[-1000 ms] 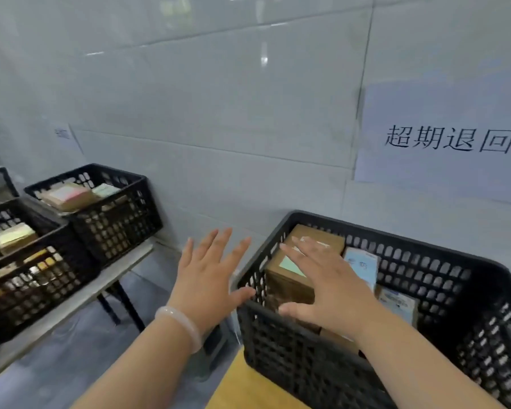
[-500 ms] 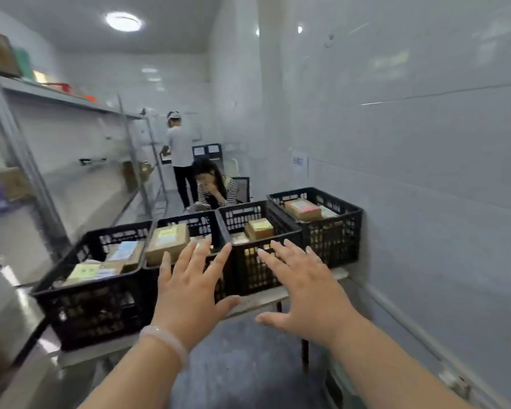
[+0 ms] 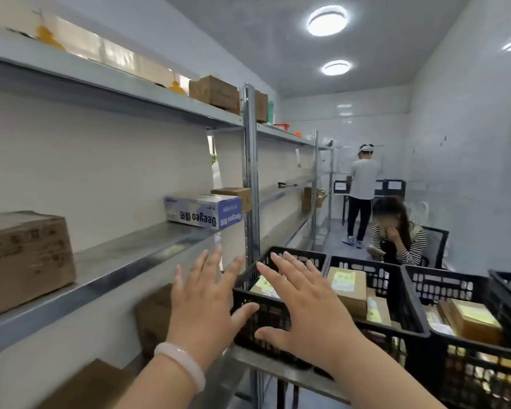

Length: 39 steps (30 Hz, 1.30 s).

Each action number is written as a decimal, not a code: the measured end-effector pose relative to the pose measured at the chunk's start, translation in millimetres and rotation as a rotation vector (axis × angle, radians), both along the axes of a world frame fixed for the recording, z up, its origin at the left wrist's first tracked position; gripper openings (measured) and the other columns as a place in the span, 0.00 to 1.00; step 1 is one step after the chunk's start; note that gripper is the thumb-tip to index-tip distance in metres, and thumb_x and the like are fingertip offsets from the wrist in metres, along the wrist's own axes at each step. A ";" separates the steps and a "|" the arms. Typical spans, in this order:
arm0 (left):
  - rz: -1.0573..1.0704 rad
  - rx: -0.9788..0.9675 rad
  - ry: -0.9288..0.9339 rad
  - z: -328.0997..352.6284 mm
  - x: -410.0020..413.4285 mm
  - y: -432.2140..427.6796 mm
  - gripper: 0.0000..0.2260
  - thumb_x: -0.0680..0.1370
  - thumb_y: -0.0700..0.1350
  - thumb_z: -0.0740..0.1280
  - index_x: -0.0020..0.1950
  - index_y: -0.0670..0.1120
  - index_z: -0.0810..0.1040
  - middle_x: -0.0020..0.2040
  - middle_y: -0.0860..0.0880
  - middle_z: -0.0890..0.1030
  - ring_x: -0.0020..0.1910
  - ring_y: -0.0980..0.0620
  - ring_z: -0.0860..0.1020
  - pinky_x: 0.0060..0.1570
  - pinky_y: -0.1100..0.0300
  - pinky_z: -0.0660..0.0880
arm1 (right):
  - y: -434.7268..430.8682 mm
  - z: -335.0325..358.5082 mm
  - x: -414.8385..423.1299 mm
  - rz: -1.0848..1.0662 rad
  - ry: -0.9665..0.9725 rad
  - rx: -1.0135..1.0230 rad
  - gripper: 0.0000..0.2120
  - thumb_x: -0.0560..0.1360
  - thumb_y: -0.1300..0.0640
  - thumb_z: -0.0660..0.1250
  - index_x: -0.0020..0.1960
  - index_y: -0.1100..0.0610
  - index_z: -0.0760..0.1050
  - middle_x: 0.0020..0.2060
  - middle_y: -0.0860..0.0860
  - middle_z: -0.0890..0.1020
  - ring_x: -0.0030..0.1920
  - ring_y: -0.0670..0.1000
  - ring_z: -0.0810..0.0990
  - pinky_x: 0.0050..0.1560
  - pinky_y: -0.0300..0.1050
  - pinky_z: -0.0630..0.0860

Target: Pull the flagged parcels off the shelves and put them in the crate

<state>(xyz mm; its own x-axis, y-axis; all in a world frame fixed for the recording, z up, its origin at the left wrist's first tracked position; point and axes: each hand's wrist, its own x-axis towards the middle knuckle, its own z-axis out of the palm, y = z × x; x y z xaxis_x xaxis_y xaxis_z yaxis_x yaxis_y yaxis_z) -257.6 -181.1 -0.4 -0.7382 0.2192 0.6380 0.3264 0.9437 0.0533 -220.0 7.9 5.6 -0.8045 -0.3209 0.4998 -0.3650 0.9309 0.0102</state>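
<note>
Facing the shelf (image 3: 124,255), your left hand (image 3: 207,308) and right hand (image 3: 304,308) are hovering spread, empty; check parcels for flags before gripping.

We see a bright room, lit by two round ceiling lamps (image 3: 327,20) at one o'clock. The right wall (image 3: 466,119) shows glare. Edges bend strongly, and the near shelf (image 3: 101,267) is blurred.
</note>
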 end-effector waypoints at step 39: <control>0.185 0.345 -0.222 43.0 -287.1 -1.0 0.33 0.77 0.67 0.58 0.79 0.62 0.49 0.80 0.51 0.49 0.78 0.48 0.47 0.75 0.47 0.54 | -20.0 27.0 -377.2 0.249 -0.213 -0.525 0.39 0.75 0.37 0.63 0.77 0.41 0.43 0.78 0.43 0.50 0.77 0.47 0.47 0.76 0.53 0.53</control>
<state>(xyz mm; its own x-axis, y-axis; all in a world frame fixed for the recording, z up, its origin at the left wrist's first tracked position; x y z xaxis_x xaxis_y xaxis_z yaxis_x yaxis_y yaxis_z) -544.7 -182.1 42.6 -0.8720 -0.1271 0.4726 0.0992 0.8997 0.4251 -597.2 -12.2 32.6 -0.8367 -0.2660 0.4787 -0.5152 0.6786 -0.5235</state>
